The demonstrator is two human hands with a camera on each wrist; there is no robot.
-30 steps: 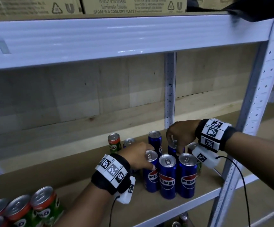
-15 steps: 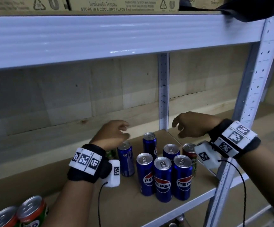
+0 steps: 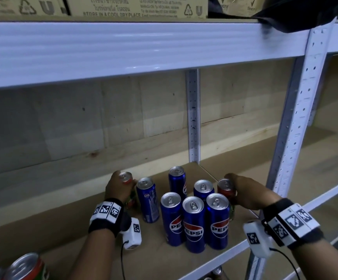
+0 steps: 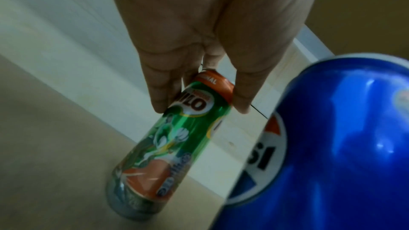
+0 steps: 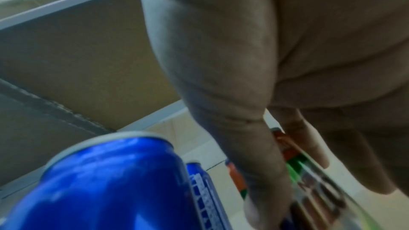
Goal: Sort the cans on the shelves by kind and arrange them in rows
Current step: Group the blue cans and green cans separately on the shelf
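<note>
Several blue Pepsi cans (image 3: 193, 223) stand grouped on the brown shelf board (image 3: 95, 257). My left hand (image 3: 119, 188) grips a green Milo can (image 3: 126, 177) by its upper part at the group's left; the left wrist view shows fingers and thumb around the green Milo can (image 4: 177, 142), which stands upright beside a Pepsi can (image 4: 332, 146). My right hand (image 3: 245, 193) holds another Milo can (image 3: 225, 188) at the group's right. In the right wrist view my thumb and fingers pinch that Milo can (image 5: 309, 177) next to a Pepsi can (image 5: 110, 186).
More Milo cans (image 3: 25, 267) stand at the shelf's lower left. A white upright post (image 3: 297, 122) rises just right of my right hand, and a rear post (image 3: 192, 116) stands behind the cans. The upper shelf beam (image 3: 123, 49) carries cardboard boxes (image 3: 135, 7).
Both hands came down from hovering over the cans: the left one took hold of the Milo can on the left, the right one of the Milo can on the right.
</note>
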